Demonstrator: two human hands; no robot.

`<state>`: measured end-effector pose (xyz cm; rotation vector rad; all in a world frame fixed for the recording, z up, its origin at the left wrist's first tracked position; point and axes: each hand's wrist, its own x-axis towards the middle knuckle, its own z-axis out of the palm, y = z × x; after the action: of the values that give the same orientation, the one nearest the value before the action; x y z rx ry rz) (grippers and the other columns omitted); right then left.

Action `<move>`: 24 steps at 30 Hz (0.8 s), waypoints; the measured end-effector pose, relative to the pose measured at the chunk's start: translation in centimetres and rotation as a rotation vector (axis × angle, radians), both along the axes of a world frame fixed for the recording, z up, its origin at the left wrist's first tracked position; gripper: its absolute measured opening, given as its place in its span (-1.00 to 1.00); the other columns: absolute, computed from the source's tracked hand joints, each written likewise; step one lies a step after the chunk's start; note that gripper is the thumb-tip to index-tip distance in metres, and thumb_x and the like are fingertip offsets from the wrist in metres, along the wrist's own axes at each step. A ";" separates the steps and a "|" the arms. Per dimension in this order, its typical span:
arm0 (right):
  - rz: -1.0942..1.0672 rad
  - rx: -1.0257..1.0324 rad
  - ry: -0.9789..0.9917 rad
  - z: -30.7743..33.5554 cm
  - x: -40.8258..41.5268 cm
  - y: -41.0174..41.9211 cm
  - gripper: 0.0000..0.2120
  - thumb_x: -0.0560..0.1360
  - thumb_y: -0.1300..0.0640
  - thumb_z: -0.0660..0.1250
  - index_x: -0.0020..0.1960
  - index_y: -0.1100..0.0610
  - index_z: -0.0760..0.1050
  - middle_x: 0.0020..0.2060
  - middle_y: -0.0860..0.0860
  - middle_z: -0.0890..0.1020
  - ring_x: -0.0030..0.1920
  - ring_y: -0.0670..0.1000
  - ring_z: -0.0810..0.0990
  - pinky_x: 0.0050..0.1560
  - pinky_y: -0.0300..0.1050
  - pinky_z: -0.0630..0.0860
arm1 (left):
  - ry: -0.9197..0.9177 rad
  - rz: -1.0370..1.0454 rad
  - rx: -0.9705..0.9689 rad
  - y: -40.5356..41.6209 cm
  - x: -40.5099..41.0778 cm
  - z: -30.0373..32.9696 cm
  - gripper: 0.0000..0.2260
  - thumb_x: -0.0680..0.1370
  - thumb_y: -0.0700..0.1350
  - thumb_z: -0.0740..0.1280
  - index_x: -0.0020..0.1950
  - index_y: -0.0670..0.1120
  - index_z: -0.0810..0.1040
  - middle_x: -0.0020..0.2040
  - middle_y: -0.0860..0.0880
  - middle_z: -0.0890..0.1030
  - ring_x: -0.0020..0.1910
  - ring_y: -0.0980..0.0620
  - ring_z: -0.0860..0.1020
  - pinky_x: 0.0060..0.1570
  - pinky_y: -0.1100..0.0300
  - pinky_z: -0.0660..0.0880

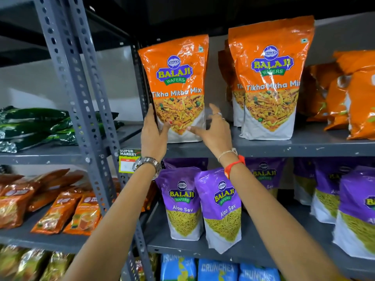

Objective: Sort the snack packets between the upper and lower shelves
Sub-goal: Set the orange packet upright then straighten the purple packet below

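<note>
While the orange packet (178, 88) stands on the grey upper shelf (304, 146), left hand (153, 134) grips its edge; right hand (215, 130) spread open, touching its front.

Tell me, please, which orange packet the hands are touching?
The leftmost upright packet by the post; the left hand grips its edge, unlike the others.

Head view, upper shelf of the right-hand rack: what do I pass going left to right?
Left hand → orange Tikha Mitha Mix packet it grips → right hand, open by that packet → upright pair of Tikha Mitha Mix packets → slumped orange packets.
</note>
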<state>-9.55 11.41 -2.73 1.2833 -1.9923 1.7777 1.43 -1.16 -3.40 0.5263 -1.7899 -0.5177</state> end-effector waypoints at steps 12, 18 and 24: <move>-0.195 -0.105 -0.038 -19.5 -3.3 6.7 -0.80 0.40 0.05 0.34 0.01 0.04 0.56 -0.11 -0.05 0.64 -0.06 0.16 0.61 -0.03 0.25 0.58 | -0.063 -0.009 -0.208 9.2 -0.4 -18.7 -0.83 0.48 -0.18 0.22 -0.03 -0.14 0.58 -0.06 -0.08 0.65 -0.07 -0.07 0.53 0.05 0.25 0.34; -0.102 0.263 -0.268 -28.4 -6.3 7.1 -0.47 0.28 -0.09 0.41 0.20 0.08 0.49 0.13 0.09 0.62 0.16 0.15 0.56 0.15 0.19 0.54 | -0.042 -0.146 0.309 12.2 -2.7 -27.2 -0.69 0.48 -0.12 0.23 0.22 -0.11 0.44 0.23 -0.11 0.46 0.22 0.01 0.42 0.18 0.10 0.43; 0.177 0.264 -0.412 -30.9 -8.8 6.0 -0.06 0.12 0.09 0.64 0.37 0.01 0.23 0.20 -0.10 0.53 0.18 -0.38 0.49 0.19 -0.38 0.46 | 0.013 -0.319 0.642 12.4 -5.3 -30.8 -0.35 0.47 -0.22 0.28 0.47 0.14 0.10 0.53 0.04 0.17 0.50 0.07 0.15 0.46 -0.15 0.18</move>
<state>-18.32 17.42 -33.60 1.2817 -2.4726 2.0533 -3.88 11.20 -34.25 0.6667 -1.6843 -1.3351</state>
